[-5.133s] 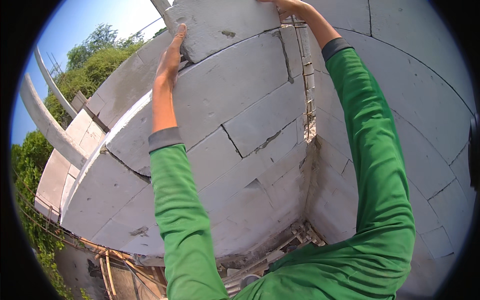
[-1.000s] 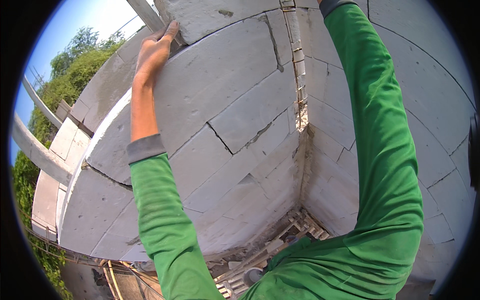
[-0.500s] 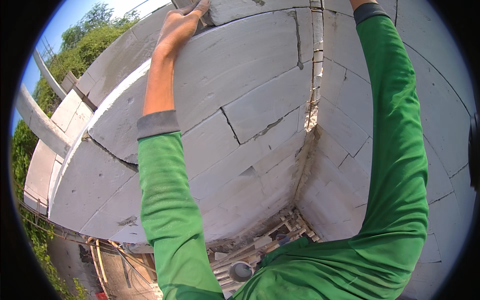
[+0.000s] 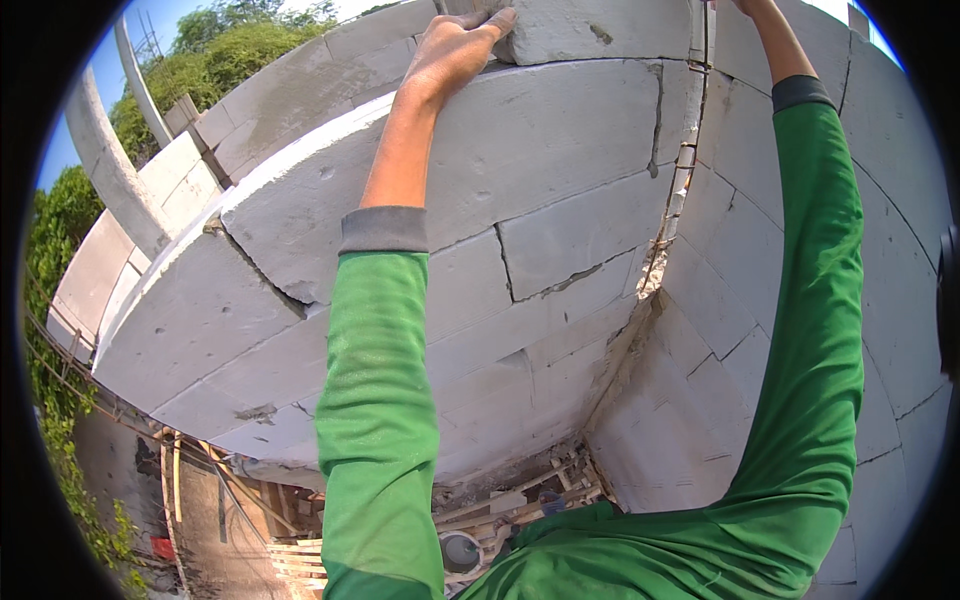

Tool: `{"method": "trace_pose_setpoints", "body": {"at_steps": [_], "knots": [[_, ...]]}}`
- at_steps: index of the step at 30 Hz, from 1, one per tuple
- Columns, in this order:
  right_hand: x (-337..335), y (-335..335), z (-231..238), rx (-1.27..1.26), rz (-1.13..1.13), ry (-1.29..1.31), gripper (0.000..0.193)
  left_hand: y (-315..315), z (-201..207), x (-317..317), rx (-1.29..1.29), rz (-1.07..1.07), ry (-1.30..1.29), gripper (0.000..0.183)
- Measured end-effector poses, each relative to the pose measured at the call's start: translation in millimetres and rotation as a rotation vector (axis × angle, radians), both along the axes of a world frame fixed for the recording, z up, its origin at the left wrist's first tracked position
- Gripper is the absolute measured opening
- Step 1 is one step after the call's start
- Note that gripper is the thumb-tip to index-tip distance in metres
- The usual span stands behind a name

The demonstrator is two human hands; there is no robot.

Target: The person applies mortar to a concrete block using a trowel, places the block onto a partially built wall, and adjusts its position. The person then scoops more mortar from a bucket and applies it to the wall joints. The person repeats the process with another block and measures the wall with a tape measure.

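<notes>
At the top of the picture, a pale aerated concrete block (image 4: 605,30) lies on the upper course of the block wall (image 4: 540,120). My left hand (image 4: 458,52) grips the left end of this block, its thumb against the end and the other fingers partly hidden. My right hand (image 4: 752,6) is raised near the corner joint, right of the block. The picture's upper edge cuts off its fingers, so what they touch does not show.
A second block wall (image 4: 720,280) meets the first at a corner with an exposed rod (image 4: 690,130). Far below are wooden planks (image 4: 510,500) and a bucket (image 4: 460,552). Concrete posts (image 4: 110,160), another wall (image 4: 330,85) and trees (image 4: 235,50) stand at left.
The view has tilted up and left, so walls and arms sit lower and further right. More of my right hand shows. My left hand stays at the block's end.
</notes>
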State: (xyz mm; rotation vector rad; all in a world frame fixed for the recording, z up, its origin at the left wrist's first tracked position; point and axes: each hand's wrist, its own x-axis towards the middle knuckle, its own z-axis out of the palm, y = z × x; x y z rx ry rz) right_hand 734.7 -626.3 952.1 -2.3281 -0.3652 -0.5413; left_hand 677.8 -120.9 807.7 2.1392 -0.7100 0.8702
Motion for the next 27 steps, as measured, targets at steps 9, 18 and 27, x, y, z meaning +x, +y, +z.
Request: {"method": "trace_pose_setpoints", "body": {"at_steps": [9,18,27], "knots": [[8.0,-21.1,1.5,-0.297,0.11,-0.151,0.085,3.9,-5.1,-25.6,-0.059,-0.174,0.171,0.076],[-13.8,-18.6,-7.6,-0.347,0.172,-0.205,0.082,-5.5,-9.7,-15.5,-0.096,-0.167,0.109,0.058],[-32.5,1.9,-5.2,-0.175,0.104,-0.132,0.084,-2.9,-6.1,-2.0,-0.099,-0.139,0.101,0.057]]}}
